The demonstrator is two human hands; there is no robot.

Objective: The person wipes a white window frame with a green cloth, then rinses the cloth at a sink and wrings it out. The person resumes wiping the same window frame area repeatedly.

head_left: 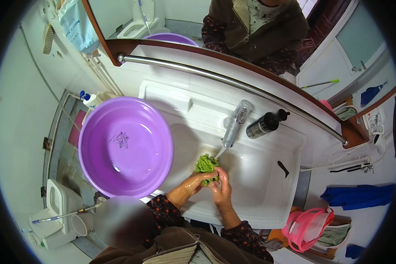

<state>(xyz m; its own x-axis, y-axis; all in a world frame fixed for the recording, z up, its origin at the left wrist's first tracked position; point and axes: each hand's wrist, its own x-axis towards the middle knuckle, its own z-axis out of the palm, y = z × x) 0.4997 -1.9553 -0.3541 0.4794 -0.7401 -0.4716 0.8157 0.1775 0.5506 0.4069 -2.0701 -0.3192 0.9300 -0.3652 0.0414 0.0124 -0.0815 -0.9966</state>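
Observation:
A bright green, crinkled bundle (pixel 205 164) is held over the sink basin, just below the faucet (pixel 238 123). Water runs from the spout beside it. The frame does not show whether it is a cloth or leaves. My left hand (pixel 192 183) is closed around its lower left side, wet and shiny. From the right, my right hand (pixel 222 190) presses its bent fingers against the bundle. Part of the green material is hidden by my fingers. The white sink (pixel 259 193) lies around and below both hands.
A large purple basin (pixel 166 152) rests at the sink's left side. Behind the faucet's right stands a black pump bottle (pixel 262 126). A small black object (pixel 283 169) lies in the sink. A metal rail (pixel 233 83) crosses beneath the mirror; a pink basket (pixel 304 229) sits lower right.

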